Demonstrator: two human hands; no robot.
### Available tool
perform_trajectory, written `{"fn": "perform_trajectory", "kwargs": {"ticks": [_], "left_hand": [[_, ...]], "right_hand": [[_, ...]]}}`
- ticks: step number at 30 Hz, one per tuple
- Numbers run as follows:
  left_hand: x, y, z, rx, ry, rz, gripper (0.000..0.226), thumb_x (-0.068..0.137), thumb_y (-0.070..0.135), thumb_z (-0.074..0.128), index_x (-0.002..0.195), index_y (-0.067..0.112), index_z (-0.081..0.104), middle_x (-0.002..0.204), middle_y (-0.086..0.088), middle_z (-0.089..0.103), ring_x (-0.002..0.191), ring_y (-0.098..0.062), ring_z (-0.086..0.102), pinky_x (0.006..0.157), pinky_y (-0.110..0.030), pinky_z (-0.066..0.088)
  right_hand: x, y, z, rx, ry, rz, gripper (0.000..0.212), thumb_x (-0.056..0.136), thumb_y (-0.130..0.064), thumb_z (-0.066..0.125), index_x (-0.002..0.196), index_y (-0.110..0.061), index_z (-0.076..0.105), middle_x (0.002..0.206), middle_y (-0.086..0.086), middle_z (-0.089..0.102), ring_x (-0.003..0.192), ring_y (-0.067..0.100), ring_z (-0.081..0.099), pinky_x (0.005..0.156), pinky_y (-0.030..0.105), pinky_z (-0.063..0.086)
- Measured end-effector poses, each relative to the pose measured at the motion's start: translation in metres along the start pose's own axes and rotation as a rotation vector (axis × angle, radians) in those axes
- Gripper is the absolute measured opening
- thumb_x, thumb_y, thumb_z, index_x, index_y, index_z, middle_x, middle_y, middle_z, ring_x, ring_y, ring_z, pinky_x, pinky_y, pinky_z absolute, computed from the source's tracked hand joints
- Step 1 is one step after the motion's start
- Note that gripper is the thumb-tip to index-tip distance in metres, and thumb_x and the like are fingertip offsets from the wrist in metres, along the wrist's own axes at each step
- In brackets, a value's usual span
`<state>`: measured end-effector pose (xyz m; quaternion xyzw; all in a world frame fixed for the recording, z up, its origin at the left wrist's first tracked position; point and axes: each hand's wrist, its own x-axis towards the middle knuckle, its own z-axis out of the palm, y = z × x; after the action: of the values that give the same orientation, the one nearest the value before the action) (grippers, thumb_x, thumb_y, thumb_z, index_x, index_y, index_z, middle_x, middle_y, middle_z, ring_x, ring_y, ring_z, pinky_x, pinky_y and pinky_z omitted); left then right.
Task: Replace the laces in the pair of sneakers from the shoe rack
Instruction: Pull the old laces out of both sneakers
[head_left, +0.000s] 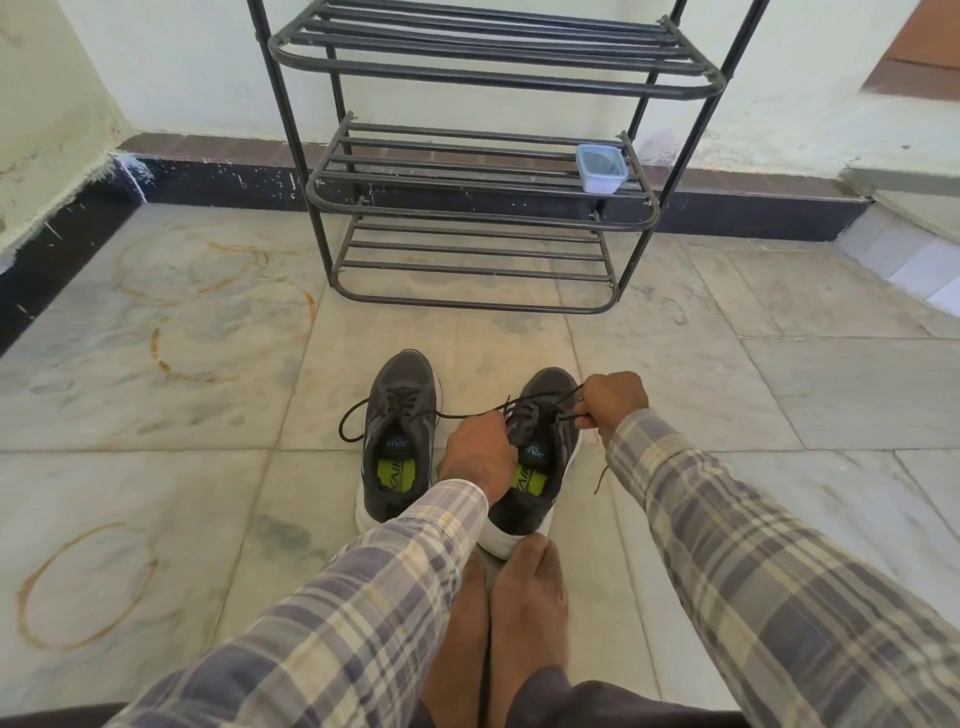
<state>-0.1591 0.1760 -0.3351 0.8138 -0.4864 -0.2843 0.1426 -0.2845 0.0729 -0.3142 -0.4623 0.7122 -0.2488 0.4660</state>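
Metal rack (483, 208); plastic tub (601, 168); mesh-cloth sneakers (400, 410).

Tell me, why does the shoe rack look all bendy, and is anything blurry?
Head view: the wide-angle lens bows the shoe rack and floor tiles toward the edges; light is soft, without glare; the lace held by the left hand and right hand looks sharp.

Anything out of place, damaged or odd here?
Rust-coloured ring stains mark the floor tiles on the left, and a small plastic tub sits on the middle shelf of the shoe rack, an unusual spot. Nothing looks spilled.
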Motion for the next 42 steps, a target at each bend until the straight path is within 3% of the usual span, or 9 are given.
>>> {"fn": "perform_trajectory", "kwargs": {"ticks": [6, 10, 13, 18, 23, 28, 34, 40, 42], "left_hand": [[-0.003, 0.001, -0.002, 0.005, 0.007, 0.002, 0.019, 0.097, 0.025, 0.058, 0.112, 0.013, 0.059, 0.112, -0.009, 0.063, 0.094, -0.025, 0.056, 0.077, -0.031, 0.041], [-0.006, 0.001, -0.004, -0.003, 0.006, -0.001, 0.020, 0.097, 0.025, 0.058, 0.113, 0.013, 0.058, 0.113, -0.009, 0.063, 0.098, -0.026, 0.057, 0.078, -0.031, 0.041], [-0.007, 0.001, -0.005, -0.002, 0.008, 0.003, 0.021, 0.097, 0.026, 0.058, 0.114, 0.012, 0.057, 0.115, -0.010, 0.062, 0.099, -0.026, 0.057, 0.079, -0.032, 0.041], [-0.010, 0.001, -0.006, 0.008, 0.013, 0.017, 0.024, 0.097, 0.025, 0.058, 0.117, 0.011, 0.057, 0.117, -0.011, 0.062, 0.108, -0.028, 0.058, 0.080, -0.031, 0.041], [-0.012, 0.003, -0.007, 0.004, 0.008, 0.011, 0.025, 0.097, 0.024, 0.058, 0.119, 0.011, 0.058, 0.119, -0.011, 0.062, 0.110, -0.028, 0.058, 0.088, -0.035, 0.046], [-0.011, 0.001, -0.008, -0.003, 0.011, 0.005, 0.023, 0.099, 0.024, 0.056, 0.118, 0.011, 0.057, 0.117, -0.010, 0.062, 0.107, -0.027, 0.058, 0.088, -0.034, 0.047], [-0.013, 0.002, -0.007, -0.012, 0.012, 0.002, 0.023, 0.099, 0.024, 0.055, 0.117, 0.011, 0.057, 0.116, -0.010, 0.062, 0.107, -0.027, 0.059, 0.089, -0.034, 0.047], [-0.010, 0.001, -0.007, -0.006, 0.011, -0.005, 0.022, 0.099, 0.025, 0.056, 0.116, 0.011, 0.057, 0.116, -0.010, 0.062, 0.108, -0.029, 0.059, 0.089, -0.035, 0.047], [-0.010, 0.001, -0.007, 0.004, 0.012, -0.001, 0.023, 0.099, 0.024, 0.056, 0.117, 0.011, 0.057, 0.116, -0.010, 0.062, 0.108, -0.029, 0.059, 0.089, -0.035, 0.047]], "right_hand": [[-0.011, -0.017, -0.007, -0.048, -0.128, -0.031, 0.027, 0.092, -0.006, 0.048, 0.066, -0.012, 0.053, 0.076, 0.000, 0.051, 0.072, 0.017, 0.046, 0.076, 0.030, 0.041], [-0.020, -0.020, 0.004, 0.451, -0.252, -0.011, 0.029, 0.090, -0.008, 0.041, 0.062, -0.009, 0.048, 0.082, 0.012, 0.065, 0.072, 0.022, 0.057, 0.057, 0.027, 0.048], [-0.017, -0.015, 0.010, 0.683, -0.296, -0.005, 0.028, 0.095, -0.010, 0.042, 0.070, -0.003, 0.052, 0.068, 0.012, 0.051, 0.061, 0.025, 0.054, 0.055, 0.028, 0.050], [-0.010, -0.005, 0.016, -0.848, -0.221, -0.605, 0.012, 0.086, -0.015, 0.059, 0.093, -0.008, 0.067, 0.090, 0.001, 0.059, 0.095, 0.025, 0.062, 0.088, 0.033, 0.048], [-0.022, -0.012, 0.026, -1.271, -0.032, -0.588, 0.027, 0.091, -0.022, 0.056, 0.117, -0.018, 0.058, 0.120, 0.007, 0.056, 0.115, 0.030, 0.056, 0.105, 0.045, 0.033], [-0.009, -0.007, 0.022, -0.820, -0.024, -0.262, 0.036, 0.097, -0.025, 0.051, 0.126, -0.005, 0.055, 0.132, 0.016, 0.050, 0.120, 0.037, 0.052, 0.101, 0.045, 0.045], [0.005, 0.006, 0.029, -0.262, -0.064, -0.156, 0.021, 0.092, -0.016, 0.053, 0.098, 0.003, 0.060, 0.094, 0.018, 0.059, 0.087, 0.032, 0.058, 0.073, 0.040, 0.047], [0.011, 0.018, 0.029, 0.040, -0.092, -0.113, 0.022, 0.092, -0.001, 0.054, 0.070, -0.001, 0.055, 0.069, 0.016, 0.056, 0.065, 0.026, 0.058, 0.068, 0.041, 0.052], [0.014, 0.023, 0.025, -0.067, -0.013, -0.224, 0.017, 0.089, -0.013, 0.054, 0.073, -0.010, 0.053, 0.076, 0.013, 0.059, 0.070, 0.028, 0.060, 0.077, 0.046, 0.056]]}}
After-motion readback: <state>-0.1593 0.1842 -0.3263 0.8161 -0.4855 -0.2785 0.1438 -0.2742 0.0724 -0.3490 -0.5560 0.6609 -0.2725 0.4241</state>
